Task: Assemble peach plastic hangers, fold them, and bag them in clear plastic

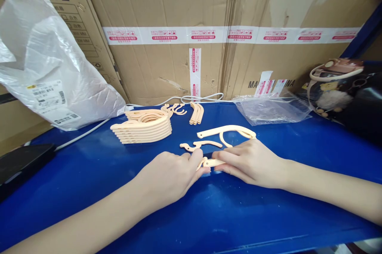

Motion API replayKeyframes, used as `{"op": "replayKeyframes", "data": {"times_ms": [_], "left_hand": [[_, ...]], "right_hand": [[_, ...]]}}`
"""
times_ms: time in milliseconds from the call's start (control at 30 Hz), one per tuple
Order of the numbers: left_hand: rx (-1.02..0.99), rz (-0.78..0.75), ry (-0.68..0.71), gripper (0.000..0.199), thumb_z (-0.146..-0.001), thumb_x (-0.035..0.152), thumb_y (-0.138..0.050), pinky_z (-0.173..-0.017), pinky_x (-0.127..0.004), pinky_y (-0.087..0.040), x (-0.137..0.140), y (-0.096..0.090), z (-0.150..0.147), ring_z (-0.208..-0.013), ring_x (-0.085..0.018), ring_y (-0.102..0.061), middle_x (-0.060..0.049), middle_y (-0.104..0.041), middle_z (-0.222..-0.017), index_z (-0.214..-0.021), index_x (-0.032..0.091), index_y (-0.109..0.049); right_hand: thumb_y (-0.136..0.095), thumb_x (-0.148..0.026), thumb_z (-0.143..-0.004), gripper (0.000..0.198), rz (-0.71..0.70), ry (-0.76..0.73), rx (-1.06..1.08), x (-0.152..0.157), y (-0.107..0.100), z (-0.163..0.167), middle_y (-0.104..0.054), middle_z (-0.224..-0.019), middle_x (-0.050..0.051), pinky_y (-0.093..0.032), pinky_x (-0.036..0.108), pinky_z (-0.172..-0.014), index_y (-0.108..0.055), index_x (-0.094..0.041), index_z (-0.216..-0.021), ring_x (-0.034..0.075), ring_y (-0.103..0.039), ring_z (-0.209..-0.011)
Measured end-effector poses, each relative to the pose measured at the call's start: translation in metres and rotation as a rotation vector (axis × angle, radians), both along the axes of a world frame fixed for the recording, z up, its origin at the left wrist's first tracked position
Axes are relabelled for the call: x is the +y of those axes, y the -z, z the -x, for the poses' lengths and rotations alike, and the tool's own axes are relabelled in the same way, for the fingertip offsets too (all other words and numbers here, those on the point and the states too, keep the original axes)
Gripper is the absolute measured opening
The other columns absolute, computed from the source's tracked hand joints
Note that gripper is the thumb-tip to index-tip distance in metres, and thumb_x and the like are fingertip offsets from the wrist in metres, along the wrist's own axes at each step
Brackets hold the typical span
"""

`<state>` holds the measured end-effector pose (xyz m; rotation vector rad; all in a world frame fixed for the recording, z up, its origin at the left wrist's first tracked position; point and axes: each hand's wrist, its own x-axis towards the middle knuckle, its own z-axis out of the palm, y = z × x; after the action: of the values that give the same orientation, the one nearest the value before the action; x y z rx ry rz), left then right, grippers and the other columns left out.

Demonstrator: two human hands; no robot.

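My left hand [173, 174] pinches a small cream plastic hanger piece, mostly hidden by the fingers. My right hand [256, 164] grips a cream hanger arm [213, 162] whose holed end meets that small piece between the two hands. Just beyond the fingers lies a loose hanger hook [205, 143]. Behind my right hand, a longer curved hanger arm [225, 129] with a curved inner bar rests on the table, its right end partly covered by the hand.
A neat stack of cream hanger parts [146, 132] stands at back left, beside several loose hooks [177, 108] and short curved pieces [196, 114]. Around the blue table [191, 214] are a white parcel bag [59, 63], a phone [24, 164], a clear plastic bag [271, 110] and cardboard boxes [167, 3].
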<state>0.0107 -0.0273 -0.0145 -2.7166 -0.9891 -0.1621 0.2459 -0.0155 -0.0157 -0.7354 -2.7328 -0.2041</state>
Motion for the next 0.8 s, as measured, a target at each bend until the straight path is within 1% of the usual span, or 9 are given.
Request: {"op": "replayKeyframes", "data": {"times_ms": [100,200,300,367,433,500,633,733,800], "left_hand": [[0.022,-0.12,0.052,0.037,-0.104,0.033,-0.019,-0.039,-0.027,-0.021,0.0002,0.0,0.0004,-0.047,-0.018,-0.062,-0.004,-0.063,-0.063,-0.084,0.017,-0.046],[0.013,-0.268,0.085,0.044,-0.104,0.031,-0.012,-0.038,-0.027,-0.021,0.0001,0.0002,-0.0004,-0.041,-0.016,-0.057,-0.002,-0.057,-0.055,-0.08,0.018,-0.047],[0.025,-0.4,0.098,0.044,-0.104,0.029,-0.014,-0.038,-0.028,-0.021,-0.0004,0.0014,-0.0009,-0.038,-0.015,-0.054,-0.001,-0.054,-0.052,-0.077,0.018,-0.047],[0.025,-0.452,0.116,0.042,-0.103,0.027,-0.016,-0.038,-0.028,-0.023,-0.0009,0.0024,-0.0006,-0.038,-0.015,-0.053,0.0,-0.054,-0.053,-0.076,0.018,-0.047],[0.006,-0.479,0.135,0.041,-0.103,0.027,-0.017,-0.039,-0.028,-0.026,-0.0013,0.0027,-0.0002,-0.04,-0.014,-0.053,0.001,-0.054,-0.054,-0.077,0.018,-0.047],[-0.015,-0.49,0.146,0.038,-0.103,0.026,-0.02,-0.041,-0.028,-0.029,-0.0014,0.0016,-0.0001,-0.043,-0.015,-0.054,0.001,-0.054,-0.056,-0.078,0.018,-0.047],[-0.037,-0.482,0.168,0.03,-0.101,0.027,-0.027,-0.045,-0.029,-0.035,-0.0012,-0.0035,-0.0004,-0.05,-0.017,-0.057,0.0,-0.057,-0.062,-0.081,0.018,-0.048],[-0.069,-0.472,0.207,0.024,-0.099,0.026,-0.034,-0.047,-0.029,-0.035,-0.0016,-0.0061,0.0,-0.054,-0.017,-0.058,0.0,-0.057,-0.065,-0.081,0.018,-0.048],[-0.094,-0.435,0.227,0.021,-0.098,0.025,-0.038,-0.049,-0.029,-0.035,-0.0026,-0.0063,0.0002,-0.056,-0.017,-0.057,0.0,-0.056,-0.065,-0.08,0.018,-0.048]], "right_hand": [[-0.022,-0.039,-0.104,0.046,0.031,0.009,-0.012,-0.0005,-0.0009,0.0009,-0.068,-0.073,0.003,-0.034,0.023,-0.051,-0.061,-0.016,-0.101,0.011,-0.06,-0.055],[-0.022,-0.04,-0.104,0.046,0.092,0.03,-0.02,-0.0008,-0.0022,0.0017,-0.069,-0.076,0.004,-0.035,0.022,-0.053,-0.061,-0.016,-0.101,0.011,-0.061,-0.057],[-0.025,-0.04,-0.103,0.044,0.17,0.048,-0.017,-0.0014,-0.0034,0.0023,-0.068,-0.075,0.004,-0.034,0.023,-0.052,-0.062,-0.017,-0.1,0.012,-0.059,-0.056],[-0.027,-0.041,-0.103,0.043,0.211,0.052,-0.005,-0.0021,-0.0042,0.0025,-0.066,-0.071,0.003,-0.034,0.023,-0.052,-0.062,-0.017,-0.095,0.012,-0.056,-0.054],[-0.028,-0.042,-0.102,0.043,0.233,0.052,0.01,-0.0026,-0.0048,0.0024,-0.066,-0.071,0.002,-0.033,0.023,-0.052,-0.061,-0.018,-0.092,0.011,-0.055,-0.054],[-0.027,-0.042,-0.102,0.043,0.238,0.048,0.011,-0.0026,-0.0053,0.002,-0.066,-0.072,0.003,-0.033,0.023,-0.053,-0.061,-0.017,-0.093,0.011,-0.056,-0.055],[-0.026,-0.041,-0.103,0.044,0.19,0.045,-0.004,-0.0021,-0.0062,0.0005,-0.067,-0.073,0.004,-0.033,0.023,-0.053,-0.062,-0.016,-0.098,0.012,-0.058,-0.056],[-0.026,-0.041,-0.103,0.044,0.188,0.033,0.0,-0.002,-0.0069,-0.0003,-0.066,-0.07,0.003,-0.033,0.024,-0.052,-0.063,-0.017,-0.098,0.012,-0.058,-0.054],[-0.027,-0.04,-0.103,0.043,0.211,0.022,-0.001,-0.0017,-0.0065,-0.0007,-0.067,-0.071,0.003,-0.034,0.023,-0.052,-0.063,-0.017,-0.099,0.012,-0.059,-0.056]]}}
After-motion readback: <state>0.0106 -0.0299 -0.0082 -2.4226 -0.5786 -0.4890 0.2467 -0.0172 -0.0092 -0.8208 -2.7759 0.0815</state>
